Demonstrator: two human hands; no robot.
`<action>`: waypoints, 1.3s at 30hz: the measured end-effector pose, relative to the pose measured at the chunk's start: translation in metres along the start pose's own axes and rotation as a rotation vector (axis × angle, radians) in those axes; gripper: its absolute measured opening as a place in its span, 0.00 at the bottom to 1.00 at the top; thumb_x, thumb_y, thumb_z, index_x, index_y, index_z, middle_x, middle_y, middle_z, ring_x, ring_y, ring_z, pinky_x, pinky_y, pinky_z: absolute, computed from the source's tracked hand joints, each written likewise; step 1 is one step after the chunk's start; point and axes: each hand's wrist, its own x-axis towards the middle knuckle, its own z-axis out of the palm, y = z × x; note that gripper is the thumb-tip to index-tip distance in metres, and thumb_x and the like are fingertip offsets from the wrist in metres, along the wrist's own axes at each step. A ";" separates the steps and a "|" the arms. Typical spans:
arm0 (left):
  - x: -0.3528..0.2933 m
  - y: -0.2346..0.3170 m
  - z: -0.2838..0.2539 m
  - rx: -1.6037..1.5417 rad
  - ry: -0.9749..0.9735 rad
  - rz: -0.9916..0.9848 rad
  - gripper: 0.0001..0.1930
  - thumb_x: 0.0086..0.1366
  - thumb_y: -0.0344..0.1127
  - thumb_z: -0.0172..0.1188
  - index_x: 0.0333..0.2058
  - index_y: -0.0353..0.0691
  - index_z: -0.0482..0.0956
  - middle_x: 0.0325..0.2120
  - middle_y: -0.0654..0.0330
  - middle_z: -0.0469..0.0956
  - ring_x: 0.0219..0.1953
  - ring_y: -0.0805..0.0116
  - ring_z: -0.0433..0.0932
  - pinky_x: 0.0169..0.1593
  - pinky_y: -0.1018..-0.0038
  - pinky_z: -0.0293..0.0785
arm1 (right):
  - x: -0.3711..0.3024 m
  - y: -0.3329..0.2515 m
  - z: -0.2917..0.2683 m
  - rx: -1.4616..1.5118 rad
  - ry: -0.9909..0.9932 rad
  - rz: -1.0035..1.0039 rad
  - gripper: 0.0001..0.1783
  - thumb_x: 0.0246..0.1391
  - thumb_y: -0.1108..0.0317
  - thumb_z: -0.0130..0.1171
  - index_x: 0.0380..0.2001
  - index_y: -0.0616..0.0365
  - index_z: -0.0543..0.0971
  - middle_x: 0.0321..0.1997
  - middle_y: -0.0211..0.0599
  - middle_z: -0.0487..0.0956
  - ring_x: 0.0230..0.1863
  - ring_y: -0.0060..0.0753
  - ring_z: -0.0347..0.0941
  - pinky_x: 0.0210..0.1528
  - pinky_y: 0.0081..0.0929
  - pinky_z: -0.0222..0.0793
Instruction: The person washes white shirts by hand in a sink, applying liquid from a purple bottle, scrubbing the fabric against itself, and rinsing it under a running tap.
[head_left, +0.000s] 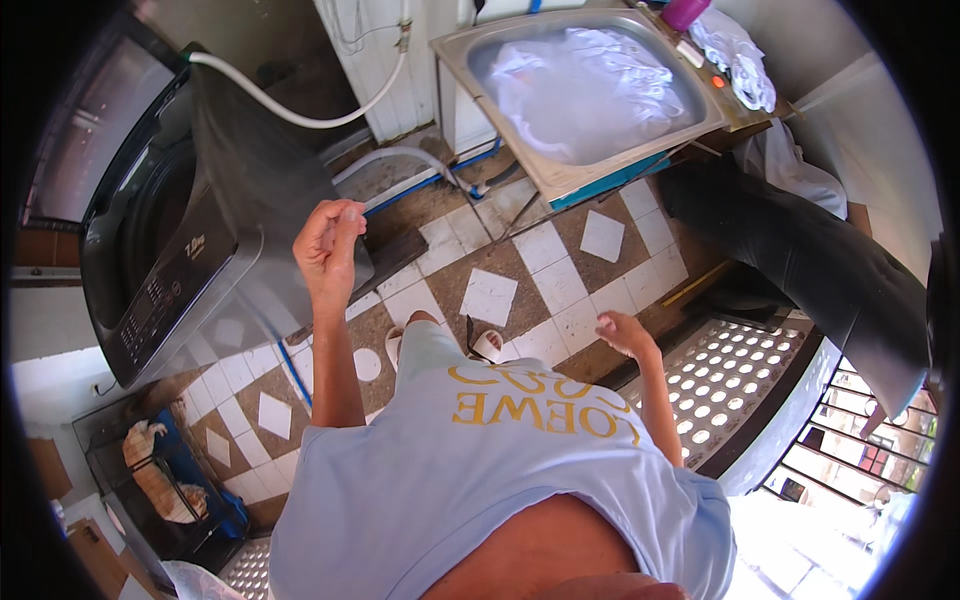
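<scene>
My left hand (330,245) is raised beside the dark washing machine (258,215), its fingers curled together and nothing seen in them. The machine's lid is up and its round tub shows. Lower and to the right, my right hand (627,334) hangs over the tiled floor (560,285) with loosely bent fingers, holding nothing. Neither hand touches anything. Ahead on the right stands a metal sink basin (555,190), with white cloth (630,80) soaking in cloudy water.
A white hose (290,115) arches from the machine toward the wall. Near the basin are a purple container (684,12) and more white cloth (738,65). A black padded cover (800,235) lies at right. At lower left, an orange and white cat (155,475) is by a black crate.
</scene>
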 end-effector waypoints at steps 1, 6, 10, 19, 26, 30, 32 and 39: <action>0.007 -0.006 0.023 -0.022 -0.047 0.005 0.03 0.64 0.25 0.56 0.32 0.32 0.77 0.28 0.61 0.76 0.29 0.79 0.71 0.34 0.81 0.68 | -0.012 0.024 -0.002 0.137 0.025 0.050 0.21 0.51 0.59 0.59 0.47 0.56 0.76 0.34 0.45 0.81 0.34 0.37 0.78 0.42 0.32 0.72; 0.033 -0.041 0.128 -0.029 -0.257 0.002 0.04 0.63 0.27 0.57 0.32 0.32 0.78 0.27 0.65 0.77 0.27 0.82 0.71 0.32 0.83 0.68 | -0.021 0.072 -0.021 0.547 0.208 0.053 0.20 0.52 0.64 0.58 0.48 0.60 0.75 0.33 0.39 0.80 0.29 0.26 0.76 0.38 0.24 0.71; 0.052 -0.071 0.189 -0.018 -0.328 -0.006 0.04 0.63 0.27 0.58 0.32 0.33 0.78 0.26 0.66 0.76 0.26 0.84 0.70 0.30 0.84 0.66 | 0.015 0.053 -0.075 0.747 0.335 -0.165 0.17 0.55 0.68 0.56 0.47 0.62 0.74 0.35 0.34 0.79 0.31 0.21 0.74 0.36 0.20 0.69; 0.118 -0.140 0.242 0.486 -0.103 0.153 0.10 0.58 0.29 0.61 0.39 0.36 0.77 0.29 0.58 0.75 0.27 0.71 0.74 0.32 0.76 0.70 | 0.157 -0.062 -0.266 0.709 0.179 -0.604 0.13 0.57 0.71 0.54 0.45 0.63 0.75 0.38 0.30 0.78 0.34 0.20 0.73 0.37 0.20 0.69; 0.156 -0.175 0.288 1.225 -0.375 -0.048 0.22 0.49 0.33 0.66 0.46 0.43 0.75 0.50 0.52 0.65 0.51 0.50 0.68 0.51 0.59 0.69 | 0.322 -0.156 -0.276 0.034 0.394 -0.981 0.21 0.47 0.67 0.62 0.45 0.60 0.74 0.37 0.43 0.77 0.39 0.43 0.75 0.43 0.36 0.71; 0.167 -0.214 0.280 1.325 -0.405 -0.196 0.17 0.49 0.27 0.62 0.40 0.41 0.76 0.46 0.50 0.68 0.44 0.50 0.73 0.47 0.60 0.71 | 0.366 -0.189 -0.261 -0.222 0.603 -0.888 0.21 0.43 0.63 0.64 0.42 0.58 0.75 0.39 0.44 0.77 0.45 0.49 0.73 0.47 0.40 0.68; 0.183 -0.228 0.273 1.225 -0.410 -0.137 0.13 0.49 0.25 0.60 0.37 0.39 0.77 0.39 0.51 0.72 0.39 0.53 0.74 0.45 0.62 0.71 | 0.409 -0.182 -0.249 -0.199 0.703 -1.027 0.17 0.44 0.61 0.63 0.37 0.58 0.75 0.34 0.42 0.76 0.38 0.46 0.73 0.41 0.38 0.69; 0.186 -0.181 0.272 0.915 -0.086 -0.316 0.09 0.51 0.20 0.54 0.33 0.36 0.77 0.32 0.53 0.77 0.34 0.54 0.74 0.38 0.69 0.70 | 0.439 -0.160 -0.343 0.313 -0.250 -0.781 0.12 0.52 0.60 0.60 0.30 0.60 0.78 0.22 0.27 0.73 0.27 0.22 0.68 0.32 0.25 0.64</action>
